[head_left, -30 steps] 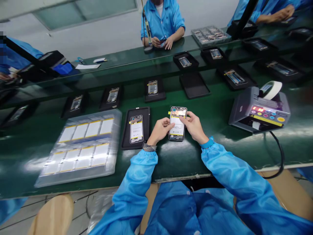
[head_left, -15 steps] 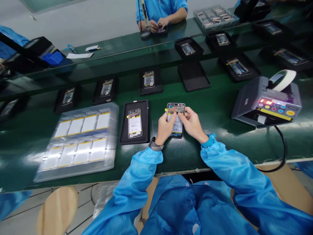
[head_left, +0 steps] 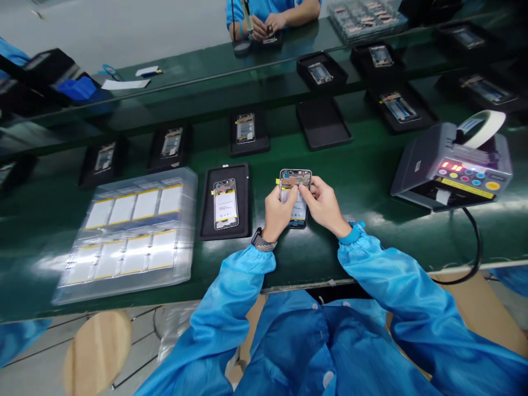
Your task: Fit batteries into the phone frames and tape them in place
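Note:
An opened smartphone (head_left: 299,206) lies between my hands at the front of the green bench, its circuit board and white battery showing. My left hand (head_left: 278,212) grips its left edge, the thumb resting near the top of the battery. From the other side my right hand (head_left: 324,206) holds the right edge, its thumb beside the left one. My other fingertips are partly hidden at the phone's sides. A yellow tab sticks out at the phone's upper left. Just left of my hands, a second opened phone (head_left: 225,204) sits in a black tray (head_left: 207,220).
Stacked clear plastic trays of white batteries (head_left: 187,220) stand at the left. On the right is a tape dispenser (head_left: 454,165) with a lit display. Black trays with phones line the back, among them a bare black tray (head_left: 324,124). Across the bench a co-worker's hands (head_left: 268,26) handle something small.
The view has shifted slightly. Both hands keep their grip on the phone, with the thumbs in nearly the same place. The digits on the tape dispenser's display look different.

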Tool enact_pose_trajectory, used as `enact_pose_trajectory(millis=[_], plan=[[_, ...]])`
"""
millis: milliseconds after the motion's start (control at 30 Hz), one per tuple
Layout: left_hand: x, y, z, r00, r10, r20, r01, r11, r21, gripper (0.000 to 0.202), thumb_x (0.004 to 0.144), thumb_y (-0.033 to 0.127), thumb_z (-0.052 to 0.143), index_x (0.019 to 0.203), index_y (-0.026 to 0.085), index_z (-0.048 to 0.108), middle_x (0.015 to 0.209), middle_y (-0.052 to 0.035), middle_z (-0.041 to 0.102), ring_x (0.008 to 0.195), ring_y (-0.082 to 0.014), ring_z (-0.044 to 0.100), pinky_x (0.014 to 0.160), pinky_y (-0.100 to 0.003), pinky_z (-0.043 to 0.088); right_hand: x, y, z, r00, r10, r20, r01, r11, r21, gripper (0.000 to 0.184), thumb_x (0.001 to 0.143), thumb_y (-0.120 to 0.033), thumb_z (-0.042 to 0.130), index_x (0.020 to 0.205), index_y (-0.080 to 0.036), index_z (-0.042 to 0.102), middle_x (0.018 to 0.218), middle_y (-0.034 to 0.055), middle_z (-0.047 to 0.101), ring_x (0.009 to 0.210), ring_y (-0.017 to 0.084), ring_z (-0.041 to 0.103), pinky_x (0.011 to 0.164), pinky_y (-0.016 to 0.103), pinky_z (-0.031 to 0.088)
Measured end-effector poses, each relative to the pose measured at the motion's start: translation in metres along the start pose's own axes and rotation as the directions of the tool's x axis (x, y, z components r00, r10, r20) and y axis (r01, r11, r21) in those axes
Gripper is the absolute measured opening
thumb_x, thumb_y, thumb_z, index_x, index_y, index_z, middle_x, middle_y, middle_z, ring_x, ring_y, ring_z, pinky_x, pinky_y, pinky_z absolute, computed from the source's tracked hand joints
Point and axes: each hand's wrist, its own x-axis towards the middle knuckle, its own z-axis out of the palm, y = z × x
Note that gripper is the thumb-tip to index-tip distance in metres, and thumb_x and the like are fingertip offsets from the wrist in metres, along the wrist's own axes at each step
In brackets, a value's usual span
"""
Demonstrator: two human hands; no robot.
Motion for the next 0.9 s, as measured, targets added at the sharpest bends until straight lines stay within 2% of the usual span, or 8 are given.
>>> enact_pose_trajectory(millis=[267,433,633,900], plan=[[-0.002,0.002,0.001,0.999,0.011,0.034,-0.009,0.999,-0.040,0.035,0.093,0.049,0.067,0.102,0.016,0.071,0.090,-0.0052,0.073,0.078,-0.0169,0.064,0.071,-0.025,0.048,-0.001,-0.003,-0.003,0.999,-0.039,0.003,0.039,0.999,-0.030,0.041,0.091,-0.057,0.068,0.116,-0.024,0.064,0.092,0.0032,0.074,0.079,0.021,0.068,0.067,0.031,0.053],[-0.003,0.004,0.001,0.999,0.016,0.039,-0.014,0.999,-0.051,0.035,0.095,0.049,0.065,0.106,0.016,0.071,0.093,-0.0064,0.074,0.081,-0.0176,0.065,0.072,-0.025,0.049,0.000,-0.006,-0.003,1.000,0.000,0.018,0.000,1.000,-0.004,0.046,0.085,-0.058,0.074,0.115,-0.024,0.066,0.087,0.0022,0.073,0.074,0.020,0.065,0.065,0.030,0.050],[-0.002,0.006,0.000,1.000,0.013,0.011,-0.013,0.999,-0.031,0.028,0.093,0.043,0.067,0.099,0.015,0.072,0.088,-0.0049,0.072,0.077,-0.0164,0.062,0.071,-0.025,0.048,-0.001,-0.006,-0.004,0.999,-0.020,0.031,0.021,0.999,-0.028,0.042,0.089,-0.057,0.072,0.115,-0.024,0.066,0.084,0.0016,0.071,0.073,0.020,0.064,0.064,0.030,0.049],[-0.002,0.009,0.002,0.999,-0.023,-0.022,0.022,0.997,-0.070,0.030,0.088,0.046,0.072,0.092,0.016,0.072,0.083,-0.0032,0.070,0.073,-0.0155,0.060,0.069,-0.025,0.047,-0.001,-0.006,-0.002,1.000,0.003,0.015,-0.003,1.000,0.011,0.046,0.086,-0.060,0.073,0.113,-0.024,0.066,0.085,0.0018,0.071,0.074,0.020,0.065,0.065,0.031,0.052]])
